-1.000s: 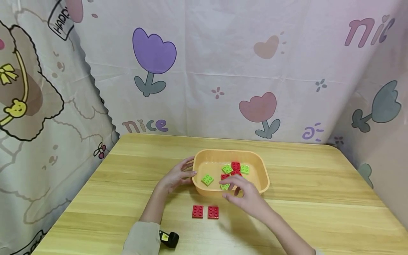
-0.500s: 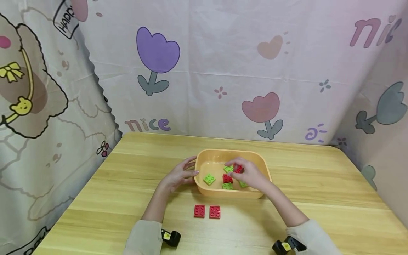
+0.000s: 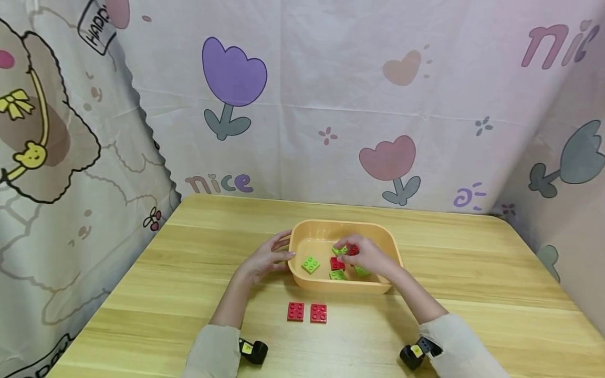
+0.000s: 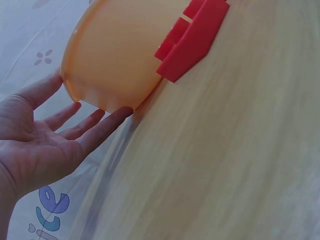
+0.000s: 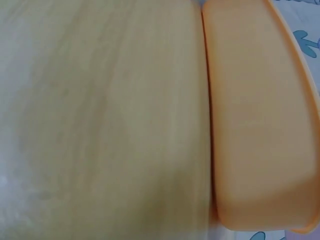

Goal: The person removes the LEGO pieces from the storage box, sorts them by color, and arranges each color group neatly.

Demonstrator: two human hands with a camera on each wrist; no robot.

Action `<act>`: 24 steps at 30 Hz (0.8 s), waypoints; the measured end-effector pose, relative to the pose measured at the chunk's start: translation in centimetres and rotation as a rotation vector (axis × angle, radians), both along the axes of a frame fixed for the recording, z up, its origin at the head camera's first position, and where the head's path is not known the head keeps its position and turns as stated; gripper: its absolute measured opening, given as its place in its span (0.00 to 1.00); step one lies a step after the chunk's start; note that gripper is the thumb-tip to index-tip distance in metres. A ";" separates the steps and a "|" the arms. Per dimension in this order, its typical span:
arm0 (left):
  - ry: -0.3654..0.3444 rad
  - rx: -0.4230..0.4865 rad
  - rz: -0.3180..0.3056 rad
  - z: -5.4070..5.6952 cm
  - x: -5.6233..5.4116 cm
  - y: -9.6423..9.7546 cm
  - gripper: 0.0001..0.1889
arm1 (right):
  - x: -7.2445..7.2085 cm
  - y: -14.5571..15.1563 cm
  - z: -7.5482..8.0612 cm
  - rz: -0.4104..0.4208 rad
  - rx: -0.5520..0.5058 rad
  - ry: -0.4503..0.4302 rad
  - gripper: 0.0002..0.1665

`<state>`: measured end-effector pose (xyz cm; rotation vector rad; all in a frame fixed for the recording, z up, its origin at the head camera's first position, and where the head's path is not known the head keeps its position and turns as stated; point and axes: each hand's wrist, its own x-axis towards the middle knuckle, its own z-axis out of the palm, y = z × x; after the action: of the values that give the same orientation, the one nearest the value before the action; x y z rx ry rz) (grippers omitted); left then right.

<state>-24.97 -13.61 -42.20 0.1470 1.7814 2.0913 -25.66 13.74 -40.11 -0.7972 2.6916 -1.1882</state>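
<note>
A shallow yellow-orange plastic basin (image 3: 302, 286) stands on the wooden table with red and green toy building bricks inside. My left hand (image 3: 266, 261) steadies its left end; in the left wrist view, the thumb is at the rim and the extended fingertips touch the side wall. Inside the basin, my right hand (image 3: 366, 255) reaches down with bent fingers around a green brick (image 3: 339, 251) and a red brick (image 3: 354, 250). I cannot tell whether it pinches either one. Just left of the thumb lies another red brick (image 3: 337, 263).
Two red bricks (image 3: 295, 312) lie side by side on the table (image 3: 208, 273) in front of the basin. More green bricks (image 3: 310, 264) are spread over the basin floor. A printed cloth (image 3: 312, 79) hangs behind the table's back edge.
My right hand has moved from above the basin's front rim to farther inside, over the bricks, and has stayed nearly still since. The left hand keeps its place at the basin's end.
</note>
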 end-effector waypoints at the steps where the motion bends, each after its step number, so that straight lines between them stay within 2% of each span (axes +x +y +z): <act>1: 0.000 -0.001 0.000 0.0 0.0 0.0 0.34 | -0.1 0.0 -0.1 -0.002 -0.003 -0.013 0.14; 7: -0.001 -0.006 0.006 0.0 0.0 0.1 0.34 | 0.0 0.1 -0.8 0.000 0.002 -0.065 0.14; 12: -0.004 -0.016 0.015 0.1 0.1 0.1 0.34 | 0.1 0.1 -1.2 0.038 0.050 -0.030 0.14; 24: -0.002 -0.009 0.010 0.1 0.1 0.0 0.33 | 0.0 0.0 -1.3 0.043 0.113 0.044 0.15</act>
<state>-24.90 -13.59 -42.06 0.1332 1.7936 2.0891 -25.67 13.79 -41.38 -0.8687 2.7331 -1.0111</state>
